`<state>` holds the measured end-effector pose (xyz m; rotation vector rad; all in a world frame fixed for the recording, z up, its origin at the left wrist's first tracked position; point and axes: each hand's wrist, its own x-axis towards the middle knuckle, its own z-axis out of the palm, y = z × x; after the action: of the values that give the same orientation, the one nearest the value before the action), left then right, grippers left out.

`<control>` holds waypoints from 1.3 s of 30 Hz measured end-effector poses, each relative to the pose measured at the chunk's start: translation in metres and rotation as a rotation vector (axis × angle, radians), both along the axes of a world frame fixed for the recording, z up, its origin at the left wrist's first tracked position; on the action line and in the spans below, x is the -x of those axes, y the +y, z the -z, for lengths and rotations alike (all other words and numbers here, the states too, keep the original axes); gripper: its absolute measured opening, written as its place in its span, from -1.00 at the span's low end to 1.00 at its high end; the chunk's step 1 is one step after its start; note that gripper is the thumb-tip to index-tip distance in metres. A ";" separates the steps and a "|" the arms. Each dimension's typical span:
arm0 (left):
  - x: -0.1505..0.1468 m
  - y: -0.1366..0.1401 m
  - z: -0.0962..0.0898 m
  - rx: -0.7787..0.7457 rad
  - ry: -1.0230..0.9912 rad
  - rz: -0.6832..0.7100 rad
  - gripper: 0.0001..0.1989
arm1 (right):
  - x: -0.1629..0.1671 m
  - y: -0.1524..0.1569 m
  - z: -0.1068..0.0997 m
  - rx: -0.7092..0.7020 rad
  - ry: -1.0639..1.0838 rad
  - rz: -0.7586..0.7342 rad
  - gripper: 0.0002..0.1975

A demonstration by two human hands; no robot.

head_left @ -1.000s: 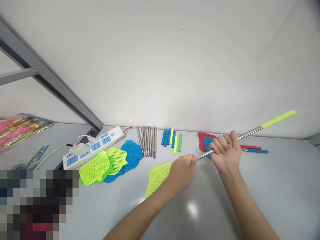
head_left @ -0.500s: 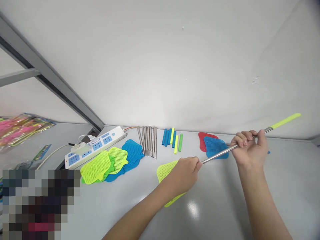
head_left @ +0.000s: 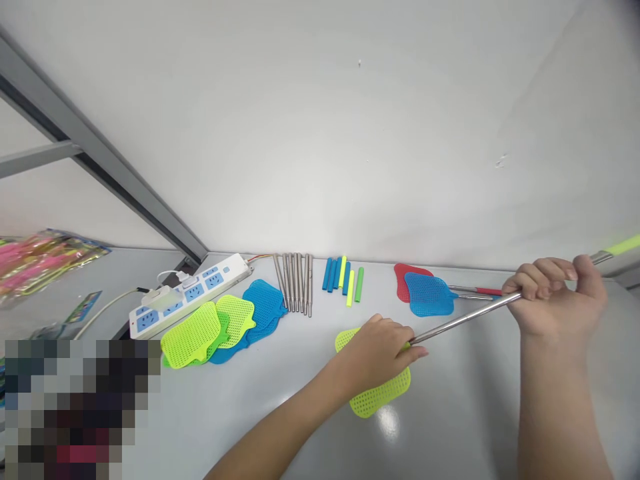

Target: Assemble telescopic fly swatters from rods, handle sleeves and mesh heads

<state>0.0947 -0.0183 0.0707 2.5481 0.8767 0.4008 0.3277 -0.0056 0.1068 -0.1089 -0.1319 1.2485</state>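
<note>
A yellow fly swatter (head_left: pixel 463 321) with a metal rod slants up to the right, held in both hands. My left hand (head_left: pixel 377 353) is closed where its mesh head meets the rod, hiding part of the head. Near the yellow handle sleeve (head_left: pixel 624 245), my right hand (head_left: pixel 553 300) has its fingers curled around the rod; the sleeve runs off the right edge. Behind the rod lie a blue fly swatter (head_left: pixel 431 295) and a red fly swatter (head_left: pixel 403 287), the blue head overlapping the red one.
Metal rods (head_left: pixel 299 283) stand in a row near the wall, beside blue, yellow and green sleeves (head_left: pixel 359 285). Loose mesh swatter heads (head_left: pixel 190 335) overlap by a white power strip (head_left: pixel 233 267). Packaged goods (head_left: pixel 45 257) lie far left, past a grey frame post (head_left: pixel 125 177).
My right hand has moved right along with the yellow sleeve, and a longer stretch of rod shows between my hands. My left hand and the mesh head have shifted slightly right.
</note>
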 end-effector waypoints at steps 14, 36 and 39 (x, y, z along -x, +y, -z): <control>-0.002 -0.004 -0.004 -0.080 0.019 0.015 -0.66 | -0.006 -0.015 -0.009 -0.102 0.204 -0.075 -0.72; -0.004 -0.017 -0.021 -0.107 -0.011 -0.116 -0.70 | 0.006 -0.007 0.004 -1.618 3.222 -1.179 -0.73; 0.000 -0.013 -0.021 -0.036 -0.042 -0.105 -0.69 | 0.011 -0.007 0.004 -1.722 3.295 -1.243 -0.73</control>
<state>0.0943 -0.0314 0.0920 2.5242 0.9989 0.5043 0.3167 -0.0121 0.1026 -2.0647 -1.0062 -0.0757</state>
